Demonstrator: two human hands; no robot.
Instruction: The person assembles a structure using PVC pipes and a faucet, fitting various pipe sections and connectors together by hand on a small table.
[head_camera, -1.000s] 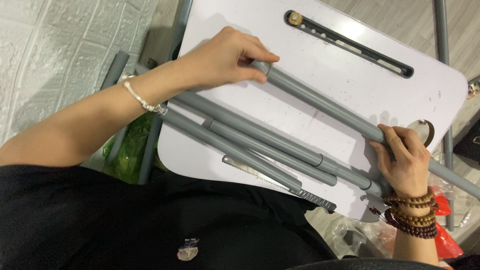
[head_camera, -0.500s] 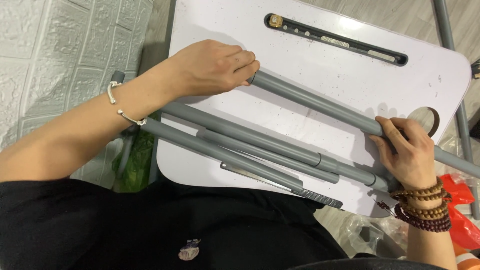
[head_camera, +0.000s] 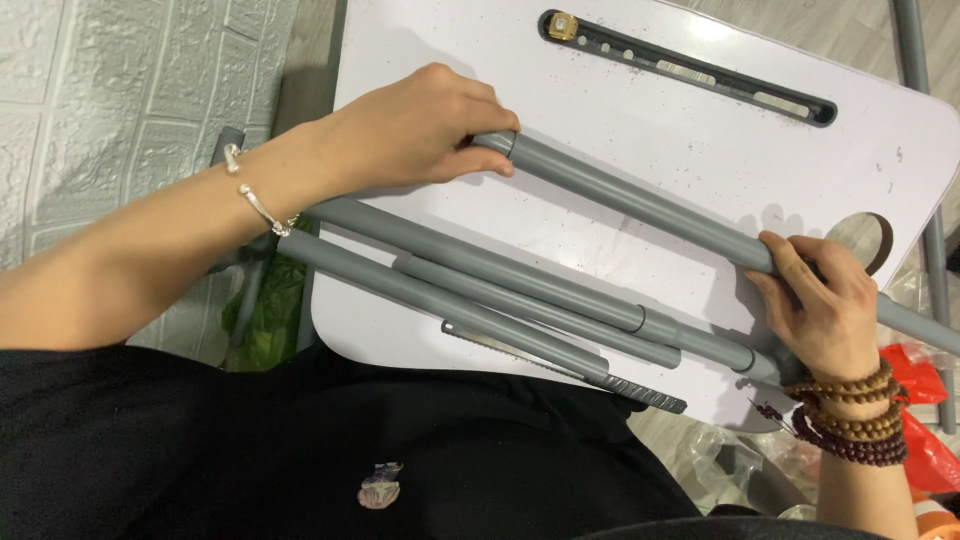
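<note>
Gripping the long grey metal tube (head_camera: 640, 205) at both ends, your left hand (head_camera: 420, 130) and right hand (head_camera: 825, 305) clench it over the white tabletop (head_camera: 640, 110). You seem mid-alignment; next calls for steadying it against the other grey tubes (head_camera: 520, 285).

Bare white counter (head_camera: 640, 130) lies open between the long dark slot (head_camera: 690, 70) along its far edge and the upper grey tube (head_camera: 630, 195); nearer the body, three more grey tubes (head_camera: 500, 285) crowd the surface, perhaps touching one another
</note>
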